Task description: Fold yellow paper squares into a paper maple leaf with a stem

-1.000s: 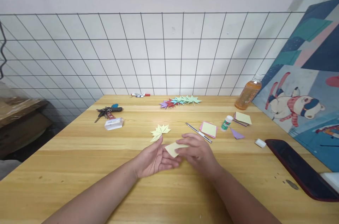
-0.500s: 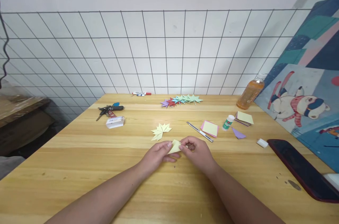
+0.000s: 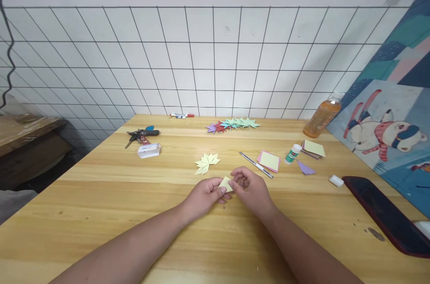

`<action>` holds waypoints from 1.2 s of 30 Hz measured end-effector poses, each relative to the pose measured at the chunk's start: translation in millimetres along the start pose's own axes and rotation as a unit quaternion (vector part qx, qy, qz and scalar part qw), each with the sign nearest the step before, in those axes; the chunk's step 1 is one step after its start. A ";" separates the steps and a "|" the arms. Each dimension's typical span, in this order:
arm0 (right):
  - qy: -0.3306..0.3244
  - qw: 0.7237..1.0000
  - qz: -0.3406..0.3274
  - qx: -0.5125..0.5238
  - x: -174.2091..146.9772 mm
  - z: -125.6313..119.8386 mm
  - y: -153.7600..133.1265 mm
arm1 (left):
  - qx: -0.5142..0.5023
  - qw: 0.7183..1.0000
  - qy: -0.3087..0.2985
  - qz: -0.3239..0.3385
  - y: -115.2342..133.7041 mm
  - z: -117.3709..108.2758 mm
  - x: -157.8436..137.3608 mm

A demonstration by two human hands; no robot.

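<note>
A small folded piece of pale yellow paper (image 3: pixel 226 183) is held between my two hands, just above the table. My left hand (image 3: pixel 207 194) pinches its lower left part, thumb on top and fingers beneath. With thumb and curled fingers, my right hand (image 3: pixel 249 187) grips its right edge. Beyond my hands lies a pale yellow folded-paper leaf (image 3: pixel 207 163) made of pointed pieces. A utility knife (image 3: pixel 256 165) rests to the right of it, beside a stack of yellow and pink paper squares (image 3: pixel 269 161).
At the back stands a row of coloured paper leaves (image 3: pixel 233 124). A glue stick (image 3: pixel 293 154), more paper squares (image 3: pixel 313 148), a purple folded piece (image 3: pixel 305 167), an eraser (image 3: pixel 336 180), a phone (image 3: pixel 383 212) and a bottle (image 3: pixel 322 117) are on the right. Keys (image 3: pixel 141 135) and a small box (image 3: pixel 149 150) lie left.
The yellow paper has been turned and looks smaller and more square in my fingers. My left thumb has shifted lower on it. The whole view has moved slightly.
</note>
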State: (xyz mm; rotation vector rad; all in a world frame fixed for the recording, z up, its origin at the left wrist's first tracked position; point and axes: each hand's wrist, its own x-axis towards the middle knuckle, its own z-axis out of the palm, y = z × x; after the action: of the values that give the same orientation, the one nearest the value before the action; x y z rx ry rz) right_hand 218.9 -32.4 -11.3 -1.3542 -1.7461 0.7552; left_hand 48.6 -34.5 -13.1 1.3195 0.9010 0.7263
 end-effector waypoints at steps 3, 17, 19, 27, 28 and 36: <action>-0.003 1.000 -0.002 0.014 1.0 0.5 1.1 | 0.005 1.000 0.004 -0.003 -0.7 0.0 -0.4; -0.002 0.999 0.014 0.029 1.2 0.6 4.2 | 0.082 0.997 -0.002 -0.001 -4.9 1.0 0.1; -0.004 0.999 0.015 0.034 1.4 0.5 4.1 | 0.076 0.997 0.000 -0.006 -3.7 1.4 0.5; -0.003 0.999 0.019 0.041 2.1 0.0 4.1 | 0.071 0.997 0.000 -0.011 -2.5 2.2 -0.1; -0.003 0.999 0.018 0.041 2.1 -0.1 3.8 | 0.075 0.997 0.002 -0.011 -2.2 2.2 -0.2; 0.005 0.999 0.010 0.049 0.9 -1.7 -0.8 | 0.113 0.994 0.005 0.002 -1.6 3.5 -1.9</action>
State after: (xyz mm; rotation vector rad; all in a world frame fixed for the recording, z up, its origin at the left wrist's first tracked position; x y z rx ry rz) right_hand 219.8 -31.7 -9.6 -1.3097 -1.6690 0.8328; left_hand 50.7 -38.1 -14.4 1.5188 1.0100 0.6483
